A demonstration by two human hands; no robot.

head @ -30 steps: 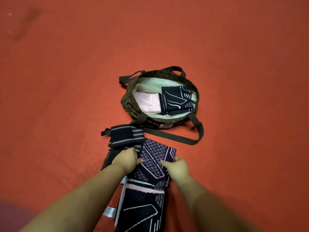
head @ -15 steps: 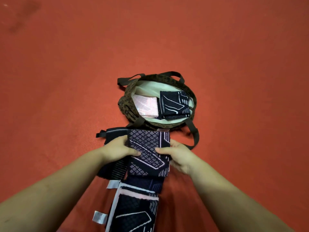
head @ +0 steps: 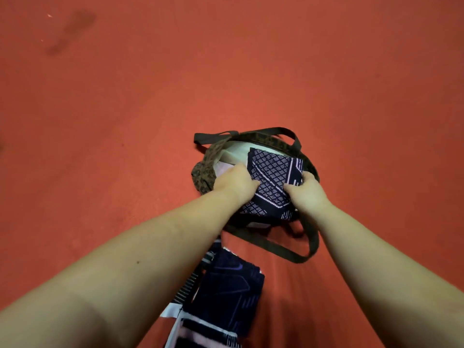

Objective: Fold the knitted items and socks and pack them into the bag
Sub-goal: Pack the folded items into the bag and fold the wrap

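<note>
the left hand [head: 237,182] and right hand [head: 305,192] each pinch one side of the folded dark knitted piece [head: 272,175], probably so the fold stays flat. it sits over the open mouth of the patterned bag [head: 204,169]. more dark knitwear [head: 226,292] waits on the red floor [head: 125,121].

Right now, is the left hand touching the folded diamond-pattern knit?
Touching. The head view shows the left hand gripping the diamond-pattern knit at its left edge, thumb on top.
</note>
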